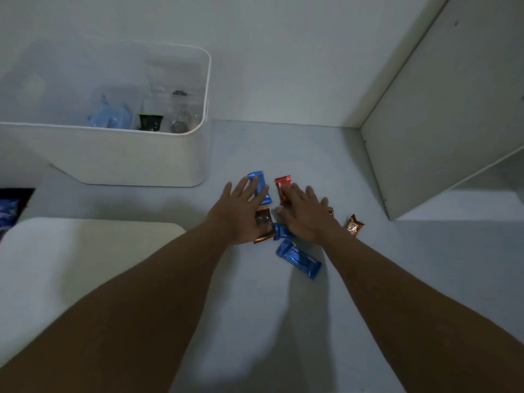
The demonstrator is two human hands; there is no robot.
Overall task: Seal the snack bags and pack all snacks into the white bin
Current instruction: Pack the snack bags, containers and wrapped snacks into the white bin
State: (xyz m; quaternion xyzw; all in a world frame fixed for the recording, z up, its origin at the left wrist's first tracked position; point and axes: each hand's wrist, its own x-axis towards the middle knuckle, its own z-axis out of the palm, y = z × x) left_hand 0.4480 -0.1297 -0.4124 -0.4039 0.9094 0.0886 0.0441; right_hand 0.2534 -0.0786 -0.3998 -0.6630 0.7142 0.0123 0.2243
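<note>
Several wrapped snacks lie in a cluster on the white surface. My left hand (241,211) lies flat with spread fingers over a blue bar (262,184) and a brown wrapper (263,225). My right hand (304,214) is flat too, its fingers on a red bar (283,184), its palm over a small blue wrapper (280,231). A longer blue bar (299,258) lies free below the hands. A small red-gold candy (354,224) sits to the right. The white bin (127,154) stands at the left and holds clear bags and blue packets.
A white cushion-like block (71,265) lies at the near left. A white cabinet panel (442,109) rises at the right. A dark blue item (11,208) shows at the far left edge. A white wall stands behind the bin.
</note>
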